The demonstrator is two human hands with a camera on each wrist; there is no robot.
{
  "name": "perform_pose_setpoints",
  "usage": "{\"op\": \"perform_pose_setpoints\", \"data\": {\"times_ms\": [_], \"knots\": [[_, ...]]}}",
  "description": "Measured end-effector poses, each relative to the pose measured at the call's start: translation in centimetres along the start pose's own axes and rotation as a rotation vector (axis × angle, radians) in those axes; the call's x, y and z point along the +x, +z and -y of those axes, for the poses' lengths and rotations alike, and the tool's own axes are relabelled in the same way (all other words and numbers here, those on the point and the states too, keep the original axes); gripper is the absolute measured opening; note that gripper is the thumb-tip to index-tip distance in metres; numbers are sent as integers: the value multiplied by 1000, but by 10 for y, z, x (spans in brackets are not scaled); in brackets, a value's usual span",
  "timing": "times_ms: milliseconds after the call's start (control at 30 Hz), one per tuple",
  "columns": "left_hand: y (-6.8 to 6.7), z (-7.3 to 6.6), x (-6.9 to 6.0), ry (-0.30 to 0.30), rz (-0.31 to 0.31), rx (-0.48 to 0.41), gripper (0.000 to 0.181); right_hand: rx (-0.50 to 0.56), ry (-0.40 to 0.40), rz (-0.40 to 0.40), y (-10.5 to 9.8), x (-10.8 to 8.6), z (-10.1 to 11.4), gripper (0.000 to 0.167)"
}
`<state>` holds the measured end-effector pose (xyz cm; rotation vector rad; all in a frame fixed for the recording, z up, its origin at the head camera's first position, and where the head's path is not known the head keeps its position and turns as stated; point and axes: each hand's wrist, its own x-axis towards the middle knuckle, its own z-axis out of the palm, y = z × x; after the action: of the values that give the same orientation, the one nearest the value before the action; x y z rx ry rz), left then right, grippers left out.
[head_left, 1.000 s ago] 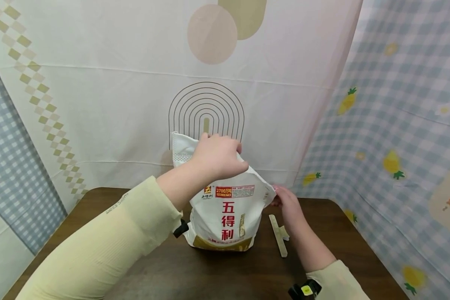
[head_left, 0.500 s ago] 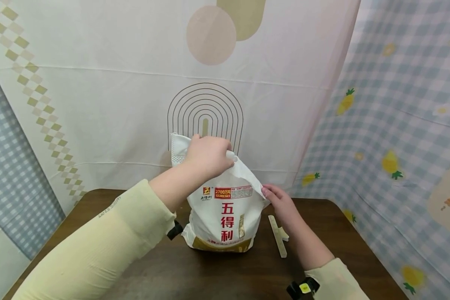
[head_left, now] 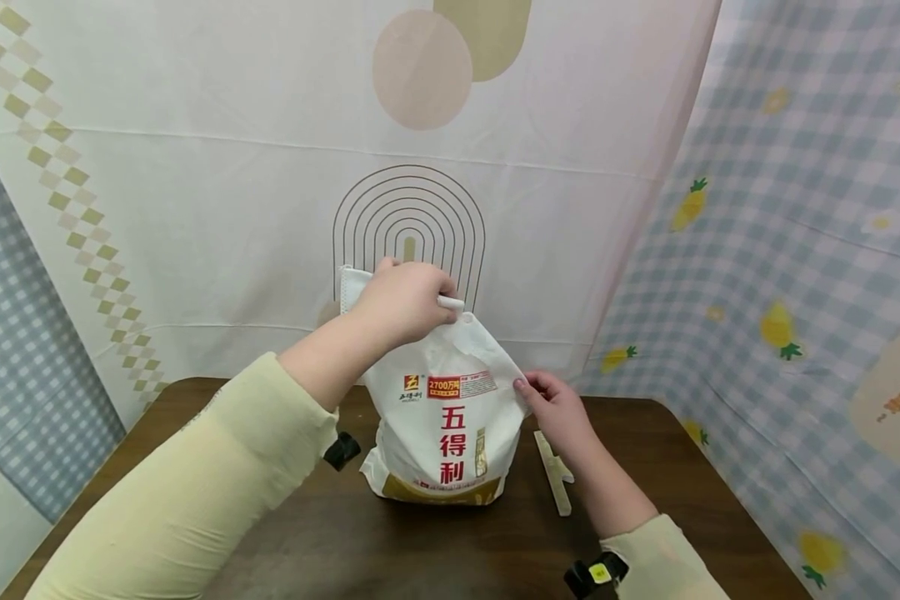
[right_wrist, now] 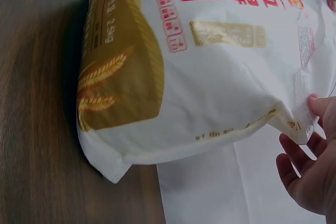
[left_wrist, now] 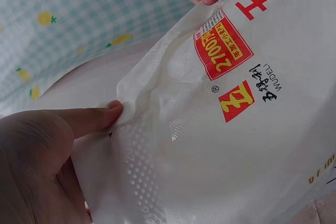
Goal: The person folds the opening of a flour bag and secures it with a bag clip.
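Observation:
A white bag with red characters and a gold base (head_left: 450, 425) stands upright on the wooden table. My left hand (head_left: 403, 302) pinches its folded top edge; in the left wrist view the thumb of that hand (left_wrist: 47, 150) presses on the white fabric beside a dotted strip. At the bag's upper right side, my right hand (head_left: 562, 412) pinches the edge between thumb and fingers. The right wrist view shows this hand (right_wrist: 315, 161) at a gathered corner of the bag (right_wrist: 220, 87). The bag's contents are hidden.
On the brown table (head_left: 307, 533), a pale clip-like strip (head_left: 555, 479) lies to the right of the bag, near my right forearm. A white patterned cloth (head_left: 232, 225) hangs behind, and a blue checked cloth (head_left: 757, 250) hangs on the right.
My left hand has moved leftward along the bag's top, which is now folded over there. My right hand has shifted slightly left with the bag's right edge, which is drawn inward.

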<state>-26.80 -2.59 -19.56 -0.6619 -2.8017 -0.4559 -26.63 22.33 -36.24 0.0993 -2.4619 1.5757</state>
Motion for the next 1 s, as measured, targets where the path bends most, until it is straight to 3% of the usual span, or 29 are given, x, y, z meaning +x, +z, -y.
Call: {"op": "perform_pose_setpoints", "data": {"times_ms": [133, 500, 733, 867, 1000], "knots": [[0, 2, 0, 17, -13, 12, 13, -84, -34, -24, 1, 0, -3, 25], [-1, 6, -1, -27, 79, 27, 43, -27, -29, -20, 1, -3, -3, 26], [0, 7, 2, 24, 100, 34, 14, -43, -3, -29, -3, -3, -8, 26], [-2, 9, 5, 20, 107, 25, 16, -59, -21, -14, -4, -3, -10, 29], [-4, 10, 4, 2, 129, 28, 18, -146, -65, -23, -8, -4, -11, 27]]}}
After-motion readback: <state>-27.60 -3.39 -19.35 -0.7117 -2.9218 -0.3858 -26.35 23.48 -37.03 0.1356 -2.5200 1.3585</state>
